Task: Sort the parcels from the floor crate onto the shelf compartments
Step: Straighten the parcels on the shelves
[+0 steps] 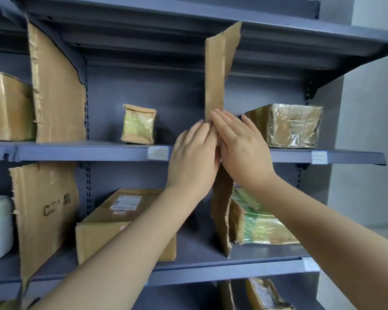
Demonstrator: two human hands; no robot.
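a blue-grey metal shelf unit (81, 151) is seen across the whole view, edged at 3 o'clock by a pale wall (367, 130). a large labelled parcel (112, 220) is laid on the lower board at 7 o'clock. at centre, an upright cardboard divider (215, 81) is pressed between the left hand (193, 159) and right hand (240, 148), fingers straight and flat, nothing gripped. a taped parcel (287, 125) is set at the divider's 3 o'clock, a small parcel (139, 124) at its 9 o'clock.

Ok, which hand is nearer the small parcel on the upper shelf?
Left. The left hand is right of the small parcel, against the cardboard divider; the right hand lies beyond.
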